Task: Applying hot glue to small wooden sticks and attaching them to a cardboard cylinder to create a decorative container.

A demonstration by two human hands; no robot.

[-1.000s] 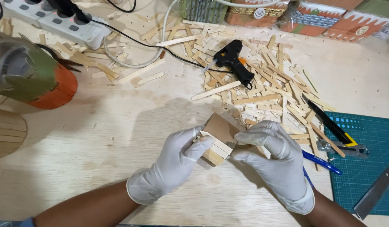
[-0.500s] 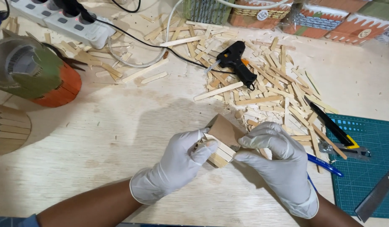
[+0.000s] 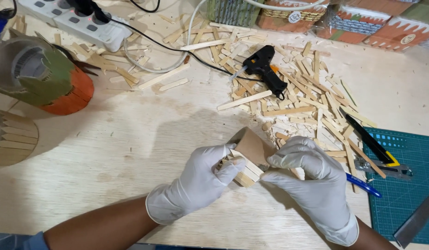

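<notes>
Both gloved hands grip a cardboard tube, hiding its stick-clad lower half.

Stick pile right; bare table left

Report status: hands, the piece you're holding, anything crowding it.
Left hand and right hand, both gloved, grip the cardboard tube with sticks on its side. Loose craft sticks and blue pen lie close on the right.
</notes>
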